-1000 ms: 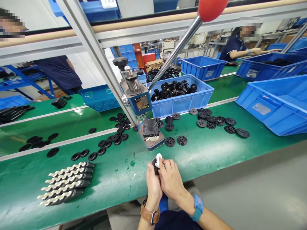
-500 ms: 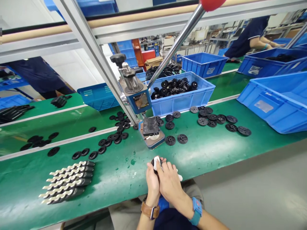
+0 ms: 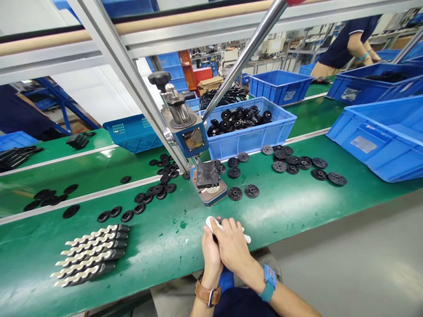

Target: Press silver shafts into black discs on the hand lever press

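Note:
Near the front edge of the bench my two hands meet. My left hand [image 3: 210, 254] curls around a small black part, mostly hidden between the hands. Pressed over it is my right hand [image 3: 232, 245], its fingers closed on a white cloth [image 3: 209, 223] that pokes out at the fingertips and again by the little-finger side. Just beyond the hands stands a hand press [image 3: 188, 132] with a black block [image 3: 207, 174] on its base. Two black discs [image 3: 235, 193] lie right of the base.
Rows of black-and-cream wavy parts [image 3: 90, 255] lie at left. Black rings [image 3: 139, 208] trail across the bench, and more discs [image 3: 304, 163] lie at right. Behind the press stands a blue bin [image 3: 251, 136] of black parts. Another blue bin [image 3: 373, 145] is at right. A co-worker [image 3: 352, 44] bends beyond.
The white cloth has shifted left and forward over the black part, which is now more covered. My right hand has slid slightly up and left. The co-worker's arms have moved.

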### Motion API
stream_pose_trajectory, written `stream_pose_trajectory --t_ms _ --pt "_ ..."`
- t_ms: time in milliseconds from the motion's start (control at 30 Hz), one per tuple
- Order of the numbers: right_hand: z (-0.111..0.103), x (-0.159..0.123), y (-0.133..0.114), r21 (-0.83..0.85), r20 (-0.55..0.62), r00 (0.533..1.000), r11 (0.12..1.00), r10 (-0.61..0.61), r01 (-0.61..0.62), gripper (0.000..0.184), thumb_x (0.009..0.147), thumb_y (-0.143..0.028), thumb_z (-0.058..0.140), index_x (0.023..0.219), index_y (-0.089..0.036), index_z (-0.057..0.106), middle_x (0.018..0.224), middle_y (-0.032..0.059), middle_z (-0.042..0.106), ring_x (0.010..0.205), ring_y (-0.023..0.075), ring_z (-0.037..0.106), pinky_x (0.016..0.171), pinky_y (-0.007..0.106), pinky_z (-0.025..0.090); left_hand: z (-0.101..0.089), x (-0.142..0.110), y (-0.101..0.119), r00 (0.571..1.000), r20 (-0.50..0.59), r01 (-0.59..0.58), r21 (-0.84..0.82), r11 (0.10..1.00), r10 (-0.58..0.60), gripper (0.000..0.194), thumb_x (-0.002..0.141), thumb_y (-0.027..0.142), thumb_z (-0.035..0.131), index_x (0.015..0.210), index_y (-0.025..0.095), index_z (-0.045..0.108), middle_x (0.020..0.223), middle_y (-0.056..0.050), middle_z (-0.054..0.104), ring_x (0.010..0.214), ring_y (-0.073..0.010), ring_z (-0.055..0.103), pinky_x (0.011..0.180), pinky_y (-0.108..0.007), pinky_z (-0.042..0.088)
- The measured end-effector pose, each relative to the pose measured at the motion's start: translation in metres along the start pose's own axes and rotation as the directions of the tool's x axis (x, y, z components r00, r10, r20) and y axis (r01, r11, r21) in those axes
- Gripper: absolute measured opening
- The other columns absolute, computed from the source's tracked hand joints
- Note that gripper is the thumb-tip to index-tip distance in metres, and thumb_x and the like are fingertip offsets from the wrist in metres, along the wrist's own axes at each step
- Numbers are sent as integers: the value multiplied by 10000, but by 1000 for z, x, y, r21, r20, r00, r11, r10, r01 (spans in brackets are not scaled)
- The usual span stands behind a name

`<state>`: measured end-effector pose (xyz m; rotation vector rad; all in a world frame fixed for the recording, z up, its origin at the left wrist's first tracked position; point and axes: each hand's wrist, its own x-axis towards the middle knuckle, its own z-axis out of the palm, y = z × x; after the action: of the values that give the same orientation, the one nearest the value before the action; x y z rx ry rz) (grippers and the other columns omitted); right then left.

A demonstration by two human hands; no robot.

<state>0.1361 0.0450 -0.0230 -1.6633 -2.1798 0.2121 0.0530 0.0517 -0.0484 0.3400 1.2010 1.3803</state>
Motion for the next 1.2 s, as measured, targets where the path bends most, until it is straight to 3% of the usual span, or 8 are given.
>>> stream_pose_trajectory --t_ms 100,233,400,567,733,867,1033,1200 --pt "0 0 -1 -1 15 999 999 -43 43 495 1033 -191 477 1526 -228 472 1090 132 624 895 277 467 741 399 319 -2 0 0 1000 12 -2 -19 1000 2 652 738 715 759 981 111 797 1028 -168 804 991 -332 754 947 -452 568" --pt "3 -5 1 -36 47 998 999 42 -40 531 984 -127 503 1514 -157 486 1047 141 631 896 287 456 755 416 318 -3 2 -1 1000 -1 12 -32 999 -12 686 717 753 751 952 111 800 969 -161 810 933 -323 763 937 -455 574" --pt "8 -13 -1 -11 20 997 997 -77 77 580 974 -154 528 1547 -205 449 1107 141 622 940 293 453 764 411 318 -4 5 0 996 73 55 -77 996 -49 632 788 706 717 1067 142 775 991 -152 812 991 -321 765 982 -477 557" --pt "5 -11 -3 -22 -13 999 999 45 -46 552 973 -122 501 1521 -185 486 1068 146 627 898 284 457 737 403 309 -4 3 0 997 54 64 -73 995 -60 611 792 692 725 1003 121 784 987 -166 810 1011 -346 762 983 -487 561" --pt "6 -15 -3 -2 4 998 998 -66 66 561 965 -143 531 1517 -231 492 1063 132 626 894 282 449 728 391 287 -9 6 -1 994 93 70 -109 992 -60 557 861 650 676 1081 146 772 1019 -163 811 1039 -326 760 1029 -506 536" --pt "7 -16 1 -27 -9 1000 1000 11 -11 573 959 -106 495 1524 -202 488 1010 130 615 872 280 437 724 395 283 -9 8 -3 996 80 62 -163 985 -50 563 844 644 701 1066 131 776 1035 -169 808 1032 -324 763 1036 -492 535" --pt "11 -25 -1 12 1 997 997 -81 81 559 960 -143 515 1514 -222 501 1055 127 614 892 280 428 747 403 288 -9 10 -1 992 98 97 -128 987 -85 541 905 625 636 1120 145 761 1049 -169 806 1038 -318 764 1048 -517 527" --pt "9 -20 1 -7 -19 1000 1000 -20 19 542 960 -130 507 1488 -246 540 1040 132 616 882 280 431 733 391 281 -9 9 -1 988 120 123 -176 977 -102 568 866 637 683 1115 132 762 1062 -178 802 1067 -332 753 1056 -509 522"
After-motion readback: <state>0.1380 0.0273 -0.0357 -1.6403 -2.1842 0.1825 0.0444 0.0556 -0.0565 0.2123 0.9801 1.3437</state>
